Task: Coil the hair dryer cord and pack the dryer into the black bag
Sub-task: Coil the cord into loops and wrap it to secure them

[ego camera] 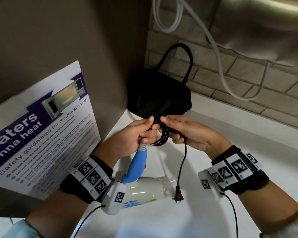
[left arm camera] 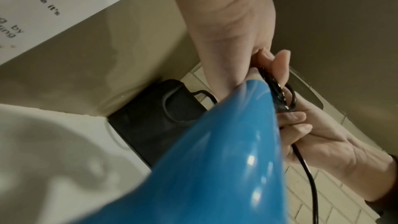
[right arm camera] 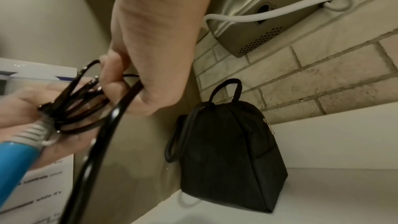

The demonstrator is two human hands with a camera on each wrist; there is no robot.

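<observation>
The hair dryer (ego camera: 144,189), white with a blue handle (ego camera: 138,162), hangs below my left hand (ego camera: 141,131). That hand grips the top of the handle and the coiled black cord (ego camera: 162,136) with it. My right hand (ego camera: 181,129) pinches the cord (right arm camera: 129,94) beside the coils. The cord's loose end hangs down to the plug (ego camera: 178,194) in front of the dryer's nozzle. The black bag (ego camera: 160,93) stands with its handles up in the corner just behind both hands, its zip partly hidden. In the left wrist view the blue handle (left arm camera: 215,159) fills the foreground.
A microwave safety poster (ego camera: 41,127) leans on the left wall. The white counter (ego camera: 230,127) runs to the right below a brick-tile wall. A steel appliance (ego camera: 265,28) with a white cable (ego camera: 218,62) hangs at upper right.
</observation>
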